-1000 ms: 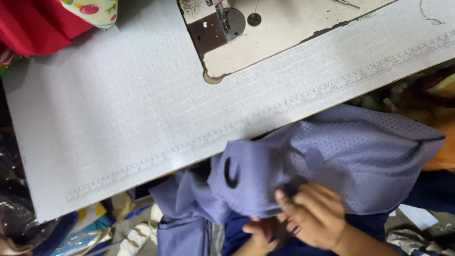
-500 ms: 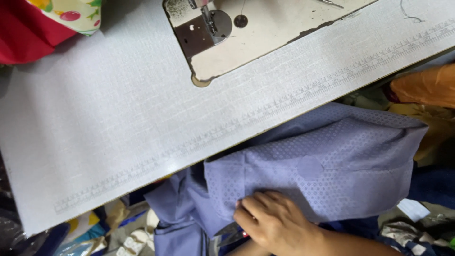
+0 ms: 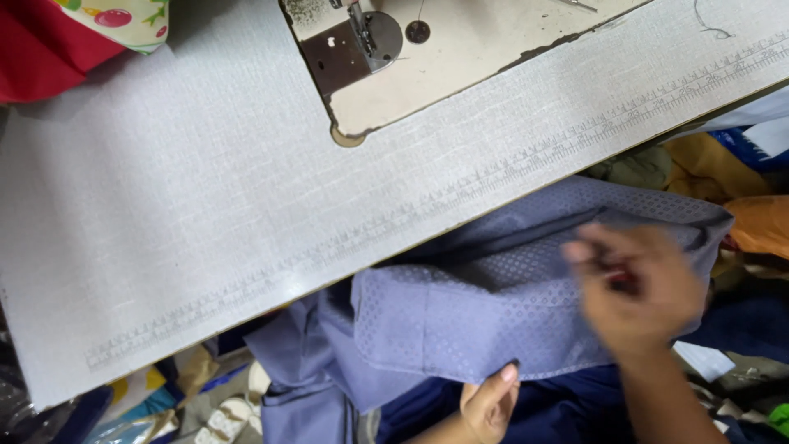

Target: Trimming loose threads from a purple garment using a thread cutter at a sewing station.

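Observation:
A lavender-blue patterned garment (image 3: 485, 316) lies bunched on my lap just below the table's front edge. My left hand (image 3: 489, 404) pinches its lower hem from beneath, thumb on top. My right hand (image 3: 645, 292), blurred by motion, rests on the cloth's right part with fingers curled; whether it grips the cloth I cannot tell. Something small and red shows at its fingers.
The grey work table (image 3: 189, 222) has a printed ruler strip along its front edge. A sewing machine bed with needle plate (image 3: 362, 41) sits at the top. Red cloth (image 3: 41, 49) and fruit-print cloth (image 3: 123, 16) lie top left. Piled fabrics fill the floor around me.
My right hand has swept from the garment's lower middle up to its right side. My left hand has come into view at the hem. The cloth is spread wider.

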